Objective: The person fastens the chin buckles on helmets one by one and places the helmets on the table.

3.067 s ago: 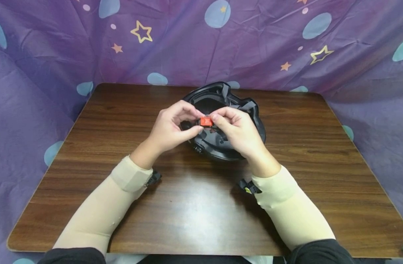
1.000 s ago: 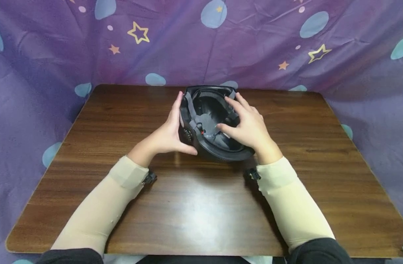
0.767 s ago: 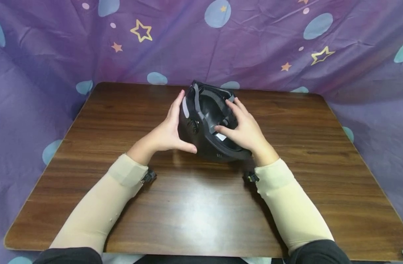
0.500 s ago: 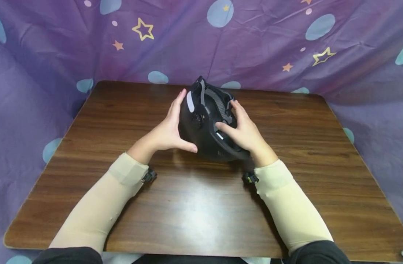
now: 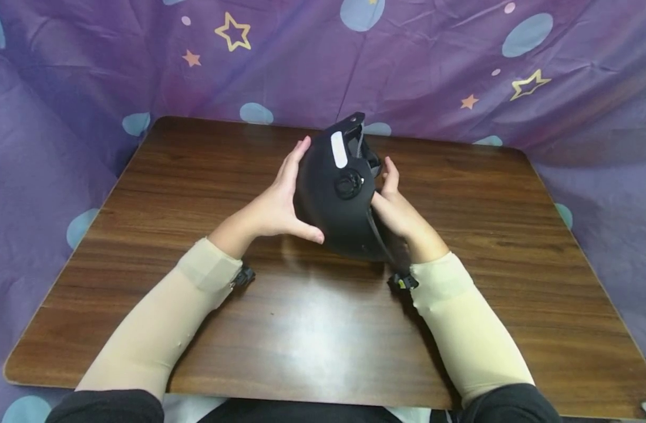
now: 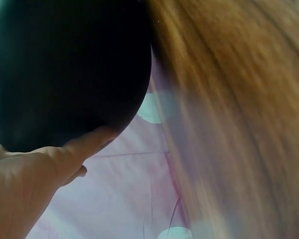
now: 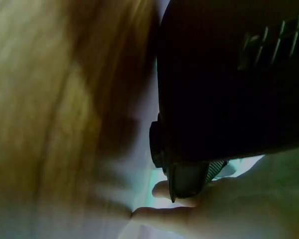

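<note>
A matte black helmet [image 5: 333,205] stands tilted over the middle of the table, its shell facing me and its opening turned to the right. On its side are a round black knob [image 5: 349,184] and a pale oblong patch [image 5: 339,150]. My left hand [image 5: 275,208] holds the shell from the left, thumb low in front and fingers up along the far side. My right hand [image 5: 404,214] holds the opening's edge; its thumb is partly hidden by the shell. In the right wrist view, vent slots [image 7: 279,40] show on the dark shell.
The brown wooden table [image 5: 513,264] reaches out on both sides of my arms. Behind it hangs a purple cloth [image 5: 281,64] with stars and blue ovals. Small black wrist cameras sit on both sleeves, close above the tabletop.
Both hands earlier pinched an orange-red piece above the upturned helmet. Since then they have taken hold of the helmet and turned its opening rightward, bringing the side knob into view.
</note>
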Available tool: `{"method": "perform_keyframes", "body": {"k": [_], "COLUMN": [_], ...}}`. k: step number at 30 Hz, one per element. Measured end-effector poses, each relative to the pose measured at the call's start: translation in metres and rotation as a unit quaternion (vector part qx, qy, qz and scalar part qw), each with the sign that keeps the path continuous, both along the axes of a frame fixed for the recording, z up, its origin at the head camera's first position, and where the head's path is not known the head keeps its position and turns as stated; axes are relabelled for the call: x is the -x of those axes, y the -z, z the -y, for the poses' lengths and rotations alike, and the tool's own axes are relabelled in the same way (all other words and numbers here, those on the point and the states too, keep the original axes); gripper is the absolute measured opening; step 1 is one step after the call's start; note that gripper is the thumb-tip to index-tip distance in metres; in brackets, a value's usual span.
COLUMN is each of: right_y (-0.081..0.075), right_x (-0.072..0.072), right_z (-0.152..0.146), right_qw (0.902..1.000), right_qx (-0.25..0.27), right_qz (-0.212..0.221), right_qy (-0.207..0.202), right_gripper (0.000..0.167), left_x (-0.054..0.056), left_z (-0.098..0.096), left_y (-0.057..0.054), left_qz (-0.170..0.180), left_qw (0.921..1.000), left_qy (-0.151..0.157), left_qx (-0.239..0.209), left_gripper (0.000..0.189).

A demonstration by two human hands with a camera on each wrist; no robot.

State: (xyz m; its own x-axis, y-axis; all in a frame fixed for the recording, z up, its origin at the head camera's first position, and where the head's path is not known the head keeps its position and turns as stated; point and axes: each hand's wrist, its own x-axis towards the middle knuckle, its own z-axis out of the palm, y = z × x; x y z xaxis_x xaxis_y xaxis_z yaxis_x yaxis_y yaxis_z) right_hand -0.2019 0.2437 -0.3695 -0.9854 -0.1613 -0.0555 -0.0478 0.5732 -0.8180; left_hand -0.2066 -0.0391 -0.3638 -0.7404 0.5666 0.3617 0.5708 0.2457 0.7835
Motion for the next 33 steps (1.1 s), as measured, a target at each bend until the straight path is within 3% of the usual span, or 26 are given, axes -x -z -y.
{"method": "perform_keyframes", "body": {"k": [7, 11, 13, 16, 19, 22, 26, 29, 33], "right_y": [0.001, -0.003, -0.009, -0.024, -0.038, -0.049, -0.057, -0.06, -0.063], "right_x": [0.0, 0.004, 0.006, 0.001, -0.011, -0.027, -0.043, -0.047, -0.049], "right_z": [-0.002, 0.011, 0.02, 0.03, 0.031, 0.029, 0.026, 0.022, 0.014], "right_qw": [0.9993, 0.9983, 0.9976, 0.9907, 0.9723, 0.9559, 0.9494, 0.9454, 0.9442], "right_qx": [0.011, 0.033, 0.036, 0.057, 0.12, 0.167, 0.126, 0.073, 0.066], "right_qz": [0.03, 0.029, -0.007, -0.102, -0.2, -0.232, -0.24, -0.26, -0.262], "right_qy": [0.017, 0.039, 0.058, 0.07, 0.021, -0.07, -0.159, -0.182, -0.188], "right_gripper": [0.097, 0.088, 0.084, 0.076, 0.07, 0.08, 0.099, 0.095, 0.096], "left_x": [0.0, -0.001, -0.002, -0.005, -0.006, -0.007, -0.009, -0.012, -0.015], "left_z": [-0.002, 0.007, 0.015, 0.024, 0.022, 0.013, 0.0, -0.008, -0.015], "left_y": [0.0, 0.0, -0.001, -0.002, 0.0, 0.003, 0.004, 0.002, 0.0], "left_qz": [-0.006, -0.016, -0.023, -0.032, -0.036, -0.04, -0.062, -0.081, -0.089], "left_qw": [0.9998, 0.9998, 0.9997, 0.9994, 0.9993, 0.9991, 0.9972, 0.9955, 0.9949], "left_qy": [0.015, 0.01, 0.0, -0.01, -0.005, 0.009, 0.03, 0.038, 0.039], "left_qx": [-0.01, -0.004, -0.001, 0.003, 0.006, -0.007, -0.029, -0.033, -0.028], "left_gripper": [0.165, 0.165, 0.166, 0.166, 0.166, 0.168, 0.172, 0.173, 0.172]}}
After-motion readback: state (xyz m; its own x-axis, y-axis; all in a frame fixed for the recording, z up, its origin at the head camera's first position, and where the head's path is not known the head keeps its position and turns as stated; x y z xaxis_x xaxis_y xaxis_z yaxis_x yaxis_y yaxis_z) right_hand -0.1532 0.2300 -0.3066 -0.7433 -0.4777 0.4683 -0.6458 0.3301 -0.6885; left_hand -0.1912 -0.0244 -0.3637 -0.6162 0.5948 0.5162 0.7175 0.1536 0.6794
